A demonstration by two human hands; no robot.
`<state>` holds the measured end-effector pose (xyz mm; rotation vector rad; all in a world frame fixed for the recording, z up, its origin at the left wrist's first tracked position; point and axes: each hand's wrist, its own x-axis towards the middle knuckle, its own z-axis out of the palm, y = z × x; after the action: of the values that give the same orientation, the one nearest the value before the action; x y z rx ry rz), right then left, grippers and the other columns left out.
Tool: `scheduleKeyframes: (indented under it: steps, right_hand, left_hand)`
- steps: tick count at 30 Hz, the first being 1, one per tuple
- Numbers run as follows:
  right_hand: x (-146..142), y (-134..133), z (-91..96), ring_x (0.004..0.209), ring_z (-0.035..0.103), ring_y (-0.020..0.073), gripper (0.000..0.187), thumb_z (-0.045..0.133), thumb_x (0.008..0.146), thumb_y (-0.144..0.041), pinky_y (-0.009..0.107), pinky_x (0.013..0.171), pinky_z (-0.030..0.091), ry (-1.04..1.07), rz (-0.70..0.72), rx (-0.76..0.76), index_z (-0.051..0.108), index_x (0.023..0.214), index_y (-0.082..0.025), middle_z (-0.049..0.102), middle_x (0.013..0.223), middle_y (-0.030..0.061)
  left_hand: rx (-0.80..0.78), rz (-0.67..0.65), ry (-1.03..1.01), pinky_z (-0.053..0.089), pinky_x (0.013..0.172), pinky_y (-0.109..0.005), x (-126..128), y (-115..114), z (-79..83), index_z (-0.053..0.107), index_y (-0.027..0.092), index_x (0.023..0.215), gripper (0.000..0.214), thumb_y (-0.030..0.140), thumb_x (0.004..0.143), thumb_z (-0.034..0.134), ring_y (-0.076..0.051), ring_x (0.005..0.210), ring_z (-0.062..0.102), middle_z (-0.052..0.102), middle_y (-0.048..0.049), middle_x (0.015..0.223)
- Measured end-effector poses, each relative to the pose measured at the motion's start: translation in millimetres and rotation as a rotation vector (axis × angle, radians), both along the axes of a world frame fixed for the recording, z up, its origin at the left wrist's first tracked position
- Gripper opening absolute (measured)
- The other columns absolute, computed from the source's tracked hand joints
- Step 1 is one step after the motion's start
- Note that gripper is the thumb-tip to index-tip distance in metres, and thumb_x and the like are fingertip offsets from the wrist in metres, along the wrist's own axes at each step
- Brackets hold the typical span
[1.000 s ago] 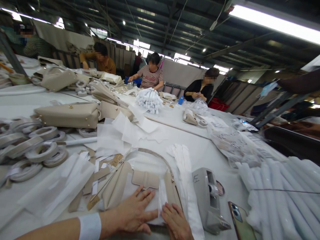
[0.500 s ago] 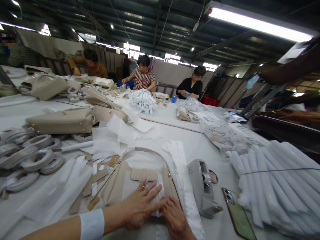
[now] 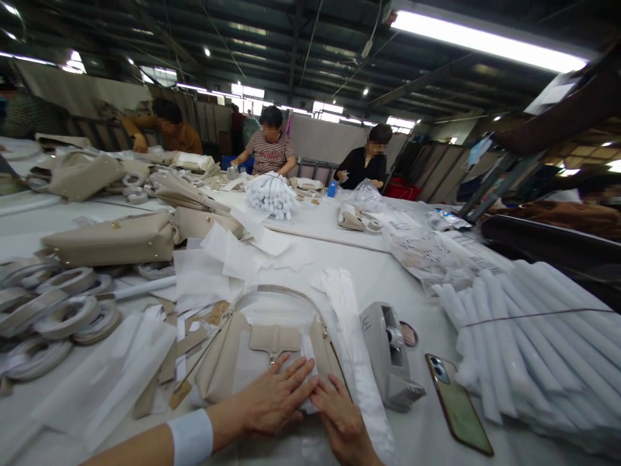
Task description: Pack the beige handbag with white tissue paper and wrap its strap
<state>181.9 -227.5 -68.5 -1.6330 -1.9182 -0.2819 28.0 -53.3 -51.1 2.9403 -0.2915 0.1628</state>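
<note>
A beige handbag lies on the table in front of me, its strap arched at the far end. A short flap with a metal clasp sits at its middle. White tissue paper covers part of the front. My left hand rests flat across the bag below the flap, fingers stretched out. Touching its fingertips, my right hand presses on the bag's right side with fingers extended and slightly bent. Neither hand visibly holds anything. What lies under the palms is hidden.
To the right stand a grey tape dispenser, a phone and a tied bundle of white padded tubes. Rolled straps and more handbags fill the left. White strips lie beside the bag. Several people work across the table.
My left hand has slid slightly, its fingers now closer together and nearer the right hand. The right hand's fingers have straightened a little. The view has shifted slightly.
</note>
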Motion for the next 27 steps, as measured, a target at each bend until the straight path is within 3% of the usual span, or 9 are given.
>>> scheduleKeyframes:
  steps: [5,9,11,13,15,17,20,23,27]
  right_hand:
    - [-2.6,-9.5,-13.7,0.119,0.054,0.0240,0.037,0.043,0.088,-0.006,0.054,0.106,0.036,-0.107,0.037,0.103,0.054,0.122,-0.017,0.066,0.116,0.0111]
    - [-14.2,-13.9,6.4,0.115,0.058,0.0238,0.029,0.047,0.089,-0.009,0.052,0.108,0.035,-0.105,0.041,-0.003,0.059,0.114,-0.016,0.069,0.111,0.0105]
    - [-17.4,-8.1,24.5,0.101,0.066,0.0207,0.024,0.044,0.093,-0.015,0.045,0.103,0.043,0.029,-0.032,-0.101,0.063,0.108,-0.019,0.072,0.099,0.0069]
    - [-15.8,6.3,38.9,0.085,0.070,0.0176,0.027,0.039,0.096,-0.019,0.034,0.090,0.053,0.192,-0.193,-0.155,0.064,0.105,-0.020,0.073,0.088,0.0044]
    - [-10.2,27.0,43.7,0.084,0.069,0.0181,0.029,0.036,0.097,-0.022,0.028,0.080,0.056,0.255,-0.357,-0.132,0.061,0.113,-0.019,0.072,0.092,0.0066]
    - [-4.1,47.7,37.5,0.096,0.066,0.0206,0.033,0.036,0.096,-0.020,0.031,0.084,0.055,0.182,-0.405,-0.108,0.056,0.122,-0.017,0.069,0.107,0.0098]
    - [-0.9,65.0,16.2,0.112,0.059,0.0228,0.045,0.033,0.090,-0.008,0.041,0.099,0.046,0.021,-0.333,-0.144,0.049,0.131,-0.016,0.064,0.120,0.0102]
    - [-3.9,63.2,-3.9,0.123,0.050,0.0242,0.055,0.034,0.084,-0.003,0.048,0.107,0.035,-0.028,-0.333,-0.182,0.042,0.137,-0.016,0.059,0.127,0.0100]
    - [-6.4,55.7,-17.0,0.127,0.046,0.0227,0.054,0.035,0.087,-0.007,0.049,0.109,0.030,0.011,-0.369,-0.119,0.038,0.140,-0.017,0.057,0.131,0.0095]
  left_hand:
    - [-0.026,-0.031,-0.041,0.015,0.113,-0.053,-0.2,2.5,-2.8,0.014,0.014,0.148,0.067,0.032,0.092,0.048,-0.028,0.140,0.021,0.024,-0.0149,0.153]
    - [-0.076,-0.101,-0.053,0.018,0.113,-0.050,-2.9,3.9,-3.5,0.022,0.016,0.146,0.052,0.029,0.097,0.037,-0.024,0.137,0.031,0.036,-0.0137,0.147]
    - [-0.095,-0.096,-0.044,0.021,0.112,-0.050,-4.2,3.5,-1.7,0.023,0.016,0.146,0.051,0.027,0.097,0.035,-0.024,0.135,0.033,0.037,-0.0132,0.147]
    - [-0.099,-0.087,-0.029,0.023,0.110,-0.051,-4.9,3.0,0.4,0.021,0.016,0.146,0.051,0.026,0.097,0.033,-0.026,0.135,0.033,0.036,-0.0140,0.147]
    - [-0.090,-0.086,-0.021,0.024,0.109,-0.053,-4.7,2.7,2.0,0.019,0.016,0.147,0.052,0.025,0.098,0.032,-0.028,0.134,0.033,0.034,-0.0152,0.148]
    - [-0.073,-0.085,-0.022,0.025,0.109,-0.053,-4.1,2.5,2.0,0.019,0.015,0.147,0.052,0.025,0.097,0.032,-0.029,0.134,0.034,0.034,-0.0163,0.147]
    - [-0.050,-0.077,-0.039,0.025,0.109,-0.051,-3.4,2.3,-1.4,0.024,0.012,0.145,0.051,0.024,0.096,0.035,-0.029,0.132,0.035,0.040,-0.0169,0.143]
    - [-0.027,-0.079,-0.073,0.025,0.110,-0.048,-3.2,2.3,-6.3,0.034,0.010,0.140,0.046,0.021,0.096,0.035,-0.028,0.132,0.036,0.045,-0.0170,0.140]
    - [-0.016,-0.091,-0.073,0.022,0.111,-0.047,-2.9,4.9,-5.2,0.042,0.009,0.134,0.041,0.024,0.096,0.035,-0.028,0.131,0.037,0.047,-0.0171,0.138]
